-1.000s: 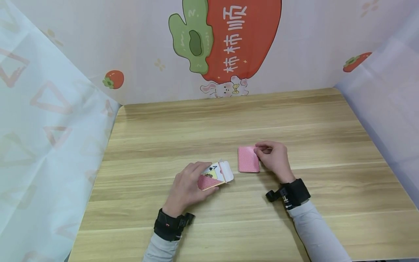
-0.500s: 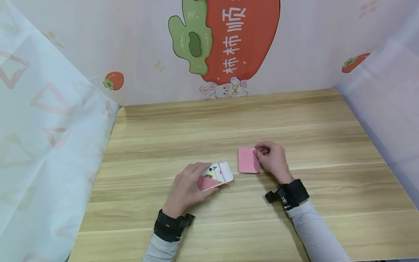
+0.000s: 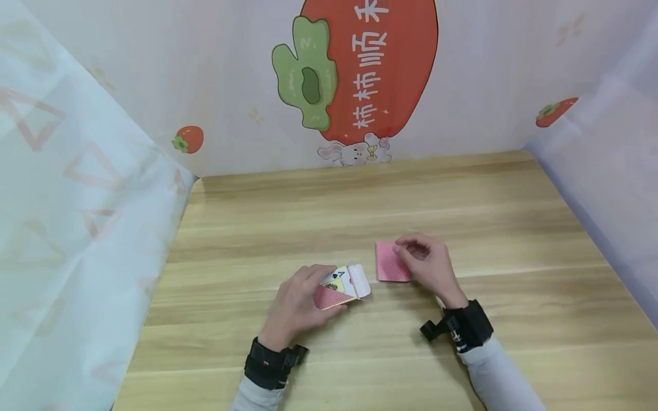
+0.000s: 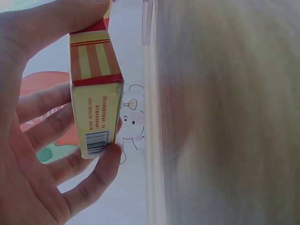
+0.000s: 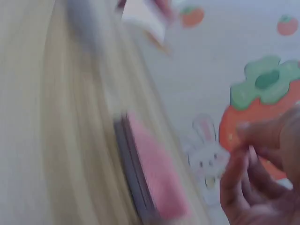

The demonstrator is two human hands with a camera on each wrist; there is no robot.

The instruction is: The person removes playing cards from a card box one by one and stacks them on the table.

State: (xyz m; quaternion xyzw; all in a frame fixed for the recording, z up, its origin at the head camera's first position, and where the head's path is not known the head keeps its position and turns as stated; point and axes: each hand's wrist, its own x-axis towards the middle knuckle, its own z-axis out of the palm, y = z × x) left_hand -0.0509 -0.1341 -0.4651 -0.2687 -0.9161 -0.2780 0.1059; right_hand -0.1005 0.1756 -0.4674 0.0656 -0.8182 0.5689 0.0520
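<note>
My left hand point(image 3: 298, 302) holds a playing-card box point(image 3: 336, 288) by its sides, off the table. The box is red and cream, with an ace of spades on its face and a white flap open at the right end. In the left wrist view, the thumb is on one side of the box point(image 4: 97, 93) and fingers are on the other; a barcode shows. A stack of pink-backed playing cards point(image 3: 389, 265) lies face down on the table. My right hand point(image 3: 430, 268) hovers over its right part, fingers loosely curled. The right wrist view shows these fingers apart from the blurred stack point(image 5: 157, 180), with nothing visible between them.
The wooden table point(image 3: 288, 217) extends around both hands. A white printed cloth point(image 3: 247, 74) with a large red fruit design stands behind it, with more cloth along the left and right sides. Each wrist wears a black camera strap.
The head view has tilted, so everything sits lower in it. My right hand has shifted slightly left over the card stack. My left hand keeps its hold on the box.
</note>
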